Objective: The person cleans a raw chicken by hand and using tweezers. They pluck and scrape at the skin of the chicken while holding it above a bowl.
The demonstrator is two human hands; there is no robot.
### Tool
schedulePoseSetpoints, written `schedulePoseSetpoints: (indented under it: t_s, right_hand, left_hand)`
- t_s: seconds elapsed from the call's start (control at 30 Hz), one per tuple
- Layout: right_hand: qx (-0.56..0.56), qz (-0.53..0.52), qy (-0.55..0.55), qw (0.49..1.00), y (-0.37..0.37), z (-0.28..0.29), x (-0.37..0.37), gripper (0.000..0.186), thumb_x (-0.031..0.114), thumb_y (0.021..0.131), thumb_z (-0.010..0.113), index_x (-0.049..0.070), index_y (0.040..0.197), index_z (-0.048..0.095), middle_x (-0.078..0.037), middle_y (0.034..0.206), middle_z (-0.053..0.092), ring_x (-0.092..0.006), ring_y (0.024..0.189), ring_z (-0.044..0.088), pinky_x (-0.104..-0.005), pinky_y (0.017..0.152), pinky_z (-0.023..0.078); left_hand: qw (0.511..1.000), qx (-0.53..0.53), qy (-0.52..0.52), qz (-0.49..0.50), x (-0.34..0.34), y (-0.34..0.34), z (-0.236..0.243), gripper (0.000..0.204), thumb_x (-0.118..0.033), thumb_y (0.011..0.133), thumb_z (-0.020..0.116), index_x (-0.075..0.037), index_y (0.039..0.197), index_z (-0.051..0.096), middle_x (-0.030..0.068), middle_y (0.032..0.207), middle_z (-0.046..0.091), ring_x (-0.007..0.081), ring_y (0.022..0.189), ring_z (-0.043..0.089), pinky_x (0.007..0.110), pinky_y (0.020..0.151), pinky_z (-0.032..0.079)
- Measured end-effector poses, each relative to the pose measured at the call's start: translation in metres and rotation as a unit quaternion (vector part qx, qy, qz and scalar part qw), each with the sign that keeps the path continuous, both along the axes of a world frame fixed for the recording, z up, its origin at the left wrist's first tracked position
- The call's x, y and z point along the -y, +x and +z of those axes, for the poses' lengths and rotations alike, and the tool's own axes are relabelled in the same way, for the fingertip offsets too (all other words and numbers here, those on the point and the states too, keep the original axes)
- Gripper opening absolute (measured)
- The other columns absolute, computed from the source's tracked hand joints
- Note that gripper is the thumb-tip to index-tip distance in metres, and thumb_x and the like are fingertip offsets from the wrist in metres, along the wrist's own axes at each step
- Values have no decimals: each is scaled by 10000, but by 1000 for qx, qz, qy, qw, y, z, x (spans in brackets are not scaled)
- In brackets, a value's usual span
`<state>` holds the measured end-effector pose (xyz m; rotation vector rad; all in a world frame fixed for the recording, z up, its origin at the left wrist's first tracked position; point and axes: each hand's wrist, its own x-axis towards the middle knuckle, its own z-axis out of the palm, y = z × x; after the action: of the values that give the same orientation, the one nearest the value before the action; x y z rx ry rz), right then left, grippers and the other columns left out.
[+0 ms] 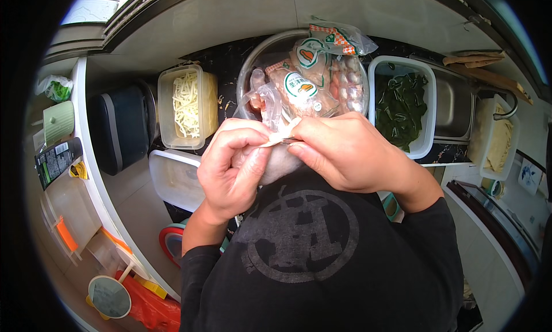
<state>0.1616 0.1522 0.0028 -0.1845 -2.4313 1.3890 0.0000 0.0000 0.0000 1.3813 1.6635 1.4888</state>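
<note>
Left hand [233,165]: clenched, thumb and fingers pinching the near edge of a clear pack [287,110].
Right hand [345,151]: clenched on the same edge from the other side, fingertips meeting the left at a small strip of film [282,137] between them.
Pack: clear plastic, pinkish sausages inside; directly ahead of both hands, touching both, long axis running away toward the bowl [253,62]; round white label with green rim and orange mark on its face. Neither hand nearer.
Second pack [330,41]: behind the first, over the bowl; similar label, orange-checked strip at top.
Bowl: metal, round, on dark table [230,59].
Left of bowl: clear tub of pale strips [187,105]; empty clear tub [172,179] nearer.
Right of bowl: white tub of dark greens [402,105], then sink [454,105].
Far left: dark label package [54,159].
</note>
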Motion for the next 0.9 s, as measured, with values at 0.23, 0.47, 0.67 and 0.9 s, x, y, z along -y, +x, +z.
schedulePoseSetpoints:
  t_s: [0.23,0.47,0.67,0.9]
  right_hand:
    - [36,18,25,999,2,5,-2,91,77,893,638,13,879,575,-138,700,575,-333,619,613,-404,530,471]
    - [46,12,16,999,0,3,-3,98,67,897,628,11,852,562,-141,708,572,-330,623,612,-412,528,464]
    - [50,-6,6,999,0,4,-7,94,82,910,620,5,879,575,-162,709,583,-350,630,615,-414,550,473]
    - [-29,-41,-37,998,-6,2,6,157,88,874,682,-1,983,612,-158,835,641,-325,673,645,-369,596,507]
  left_hand:
    - [999,-41,9,-1,-2,4,2,170,100,832,643,38,984,600,159,970,639,225,878,621,298,794,500]
    - [999,-35,2,1,-2,4,3,172,105,823,645,39,976,602,153,961,643,227,876,625,302,793,502]
    - [1000,-29,3,4,1,1,-1,154,91,836,641,37,974,602,151,966,642,229,879,622,308,806,498]
    - [1000,20,-18,4,-2,2,4,122,60,871,636,41,986,600,141,975,637,201,898,606,307,835,485]
